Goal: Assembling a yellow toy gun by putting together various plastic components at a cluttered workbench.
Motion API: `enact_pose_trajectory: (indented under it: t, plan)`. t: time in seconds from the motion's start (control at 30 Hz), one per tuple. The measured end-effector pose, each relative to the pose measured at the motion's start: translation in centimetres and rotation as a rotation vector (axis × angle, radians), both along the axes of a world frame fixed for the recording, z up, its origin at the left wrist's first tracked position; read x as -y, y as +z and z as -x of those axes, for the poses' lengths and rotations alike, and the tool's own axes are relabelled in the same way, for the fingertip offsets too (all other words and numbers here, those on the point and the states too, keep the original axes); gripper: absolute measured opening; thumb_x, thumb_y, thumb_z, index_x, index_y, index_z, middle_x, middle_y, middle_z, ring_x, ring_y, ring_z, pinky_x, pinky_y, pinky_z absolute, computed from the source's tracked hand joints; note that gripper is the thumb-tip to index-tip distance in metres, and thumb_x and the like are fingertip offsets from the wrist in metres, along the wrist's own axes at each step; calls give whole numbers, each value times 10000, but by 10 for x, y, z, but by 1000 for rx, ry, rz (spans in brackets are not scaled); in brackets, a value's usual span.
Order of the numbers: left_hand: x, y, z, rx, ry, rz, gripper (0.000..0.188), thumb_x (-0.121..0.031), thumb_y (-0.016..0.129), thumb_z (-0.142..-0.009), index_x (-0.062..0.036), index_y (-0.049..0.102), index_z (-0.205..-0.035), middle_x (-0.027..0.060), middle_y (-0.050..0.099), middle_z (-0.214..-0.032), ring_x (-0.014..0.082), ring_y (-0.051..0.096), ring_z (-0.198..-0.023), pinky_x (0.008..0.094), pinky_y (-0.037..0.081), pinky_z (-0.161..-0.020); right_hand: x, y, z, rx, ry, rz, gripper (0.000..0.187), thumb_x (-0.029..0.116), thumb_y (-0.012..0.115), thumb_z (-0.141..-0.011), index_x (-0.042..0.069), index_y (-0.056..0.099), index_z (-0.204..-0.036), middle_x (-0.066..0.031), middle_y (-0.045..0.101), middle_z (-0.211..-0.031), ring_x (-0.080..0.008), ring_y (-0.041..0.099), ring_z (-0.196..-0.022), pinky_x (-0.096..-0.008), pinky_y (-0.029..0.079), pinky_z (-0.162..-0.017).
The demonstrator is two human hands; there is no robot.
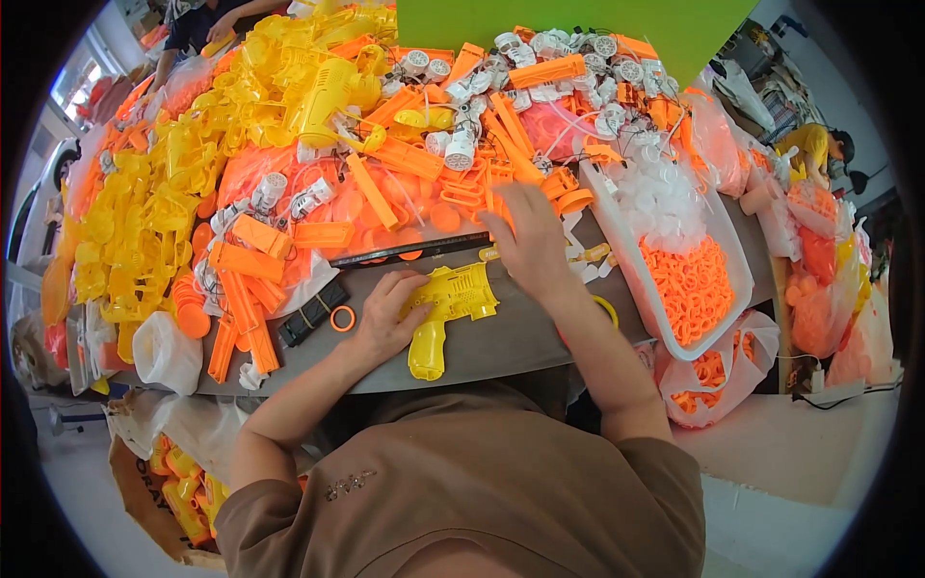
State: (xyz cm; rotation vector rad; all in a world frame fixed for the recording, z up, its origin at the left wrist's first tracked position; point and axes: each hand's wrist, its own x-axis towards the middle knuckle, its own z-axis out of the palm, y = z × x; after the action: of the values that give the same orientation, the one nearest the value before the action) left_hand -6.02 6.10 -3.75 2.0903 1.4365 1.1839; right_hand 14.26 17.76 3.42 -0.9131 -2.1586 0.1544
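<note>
two hands (385, 313) (525, 236): left steadies yellow toy gun (448, 308) (right grip unclear).

Bright, even daylight, soft shadows, sharp centre; fisheye bends edges into a black rim, slight blur outward.

Grey counter (520, 337): white rectangular plastic tray (737, 260) of small orange rings, loose orange plastic ring (342, 318) beside flat black strip (313, 313), heaped yellow plastic shells (135, 231) far left.
</note>
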Motion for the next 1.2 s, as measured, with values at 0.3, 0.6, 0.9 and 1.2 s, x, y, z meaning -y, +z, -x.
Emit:
enact_pose_trajectory:
  t: [0.3, 0.6, 0.9, 1.2]
  plan:
    - [-2, -2, -1, 49, 1, -25, 324, -129, 678, -787, 13, 576, -1059, 176, 577, -1038, 329, 576, -962, 369, 479, -824, -104, 3, 32, 266, 112, 13, 406, 177, 679, -783, 82, 534, -1151, -158, 526, -1103, -261, 546, -971, -363, 454, -792]
    - [1, 12, -3, -94, 27, -213, 382, -109, 693, -748, -5, 570, -1095, 191, 528, -1136, 355, 519, -1021, 411, 436, -873, -126, 104, 6, -685, 160, 549, 285, 259, 576, -869, 25, 579, -1031, -23, 582, -766, -98, 535, -592, -230, 420, -523]
    - [-36, 89, 7, -27, 116, -374, 336, -85, 689, -742, -36, 596, -1061, 170, 540, -1125, 317, 524, -1028, 389, 432, -873, -128, 129, -3, -705, 221, 509, 246, 253, 553, -883, 30, 618, -964, -33, 590, -731, -73, 480, -519, -225, 382, -456]
    - [-58, 100, -14, 37, 132, -304, 284, -66, 687, -748, -36, 604, -1018, 132, 564, -1082, 291, 533, -1027, 364, 442, -866, -132, 115, -6, -716, 151, 406, 243, 238, 553, -892, 18, 605, -982, -37, 602, -754, -85, 544, -565, -225, 432, -486]
